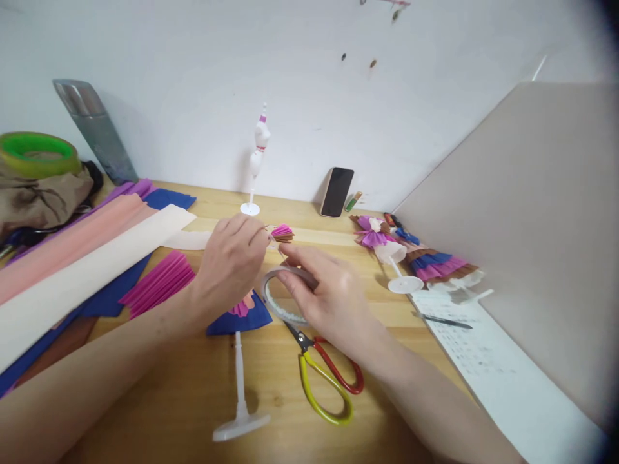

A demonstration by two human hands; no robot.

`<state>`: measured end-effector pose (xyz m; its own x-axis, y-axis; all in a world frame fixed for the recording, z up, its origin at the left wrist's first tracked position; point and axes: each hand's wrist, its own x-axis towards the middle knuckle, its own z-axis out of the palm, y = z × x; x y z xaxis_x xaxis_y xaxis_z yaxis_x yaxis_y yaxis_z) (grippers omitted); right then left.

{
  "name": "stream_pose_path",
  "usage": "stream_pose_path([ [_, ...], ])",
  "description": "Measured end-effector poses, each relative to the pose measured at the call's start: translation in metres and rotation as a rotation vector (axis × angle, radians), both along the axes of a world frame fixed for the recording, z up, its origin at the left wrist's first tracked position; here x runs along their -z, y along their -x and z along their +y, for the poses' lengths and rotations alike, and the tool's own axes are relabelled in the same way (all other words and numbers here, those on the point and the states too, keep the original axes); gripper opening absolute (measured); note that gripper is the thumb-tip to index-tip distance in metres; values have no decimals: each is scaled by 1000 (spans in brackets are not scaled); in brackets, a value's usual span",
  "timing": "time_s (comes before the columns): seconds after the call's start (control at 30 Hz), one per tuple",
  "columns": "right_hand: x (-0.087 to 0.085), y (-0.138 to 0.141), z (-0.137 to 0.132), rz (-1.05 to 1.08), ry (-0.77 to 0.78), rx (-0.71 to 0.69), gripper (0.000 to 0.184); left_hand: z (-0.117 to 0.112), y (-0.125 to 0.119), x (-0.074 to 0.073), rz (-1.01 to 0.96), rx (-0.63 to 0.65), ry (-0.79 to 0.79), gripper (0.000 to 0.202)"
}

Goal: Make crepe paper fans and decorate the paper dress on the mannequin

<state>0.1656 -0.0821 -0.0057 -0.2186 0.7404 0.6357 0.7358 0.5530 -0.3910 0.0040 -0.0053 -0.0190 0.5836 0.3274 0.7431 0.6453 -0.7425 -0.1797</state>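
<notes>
Grey tape roll [288, 316], right hand [333, 293]; tabletop [403, 317] free toward paper edge [452, 347].

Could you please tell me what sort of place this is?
Probably a handicraft workspace at a wooden desk: there are coloured crepe-like sheets, a miniature white dress form standing at the back, and a tape-like roll in the right hand.

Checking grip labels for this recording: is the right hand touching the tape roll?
Touching: in the head view, the right hand holds the tape roll by its rim, between thumb and fingers.
</notes>
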Motion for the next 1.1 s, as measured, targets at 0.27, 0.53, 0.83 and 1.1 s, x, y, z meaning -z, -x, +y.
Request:
stream_pose_path([
  [0.27, 3, 1, 4, 11, -48, -34, 17, 0, 0, -9, -282, 73, 483, 27],
  [0.53, 4, 0, 7, -60, -73, -71, 17, -2, -1, -18, -517, 153, 1030, 22],
  [0.83, 1, -7, 10, -49, -72, -84, 18, -2, 2, -27, -712, 323, 1592, 23],
  [1.1, 2, -10, 13, -98, -45, -96, 20, 2, 7, -22, -724, 390, 1729, 15],
])
